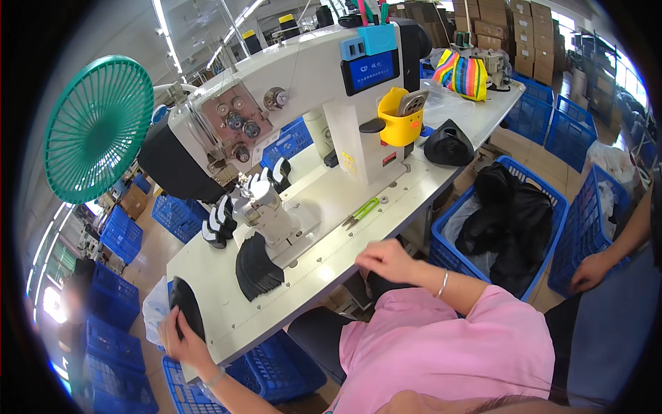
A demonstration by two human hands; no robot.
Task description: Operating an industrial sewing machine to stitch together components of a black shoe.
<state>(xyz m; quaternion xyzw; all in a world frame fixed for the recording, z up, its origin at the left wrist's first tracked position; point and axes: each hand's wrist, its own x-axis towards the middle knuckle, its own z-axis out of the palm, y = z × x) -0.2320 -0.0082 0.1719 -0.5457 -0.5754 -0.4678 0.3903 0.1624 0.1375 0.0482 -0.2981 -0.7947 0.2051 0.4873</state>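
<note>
At the left end of the white sewing table, my left hand (181,339) is closed on the lower part of a curved black fabric piece (188,303). My right hand (387,261) hovers by the table's front edge, its fingers curled in and nothing showing in them. Between the hands, a fanned stack of black curved pieces (256,268) lies against the post of the sewing machine (267,210). Green-handled thread snips (363,212) rest on the table beyond my right hand.
Black-and-white curved pieces (219,224) stand left of the machine post. A yellow holder (400,124) with a phone hangs on the machine, near a black moulded piece (448,143). Blue crate (441,238) at right holds black goods. Another person's hand (592,271) is at far right.
</note>
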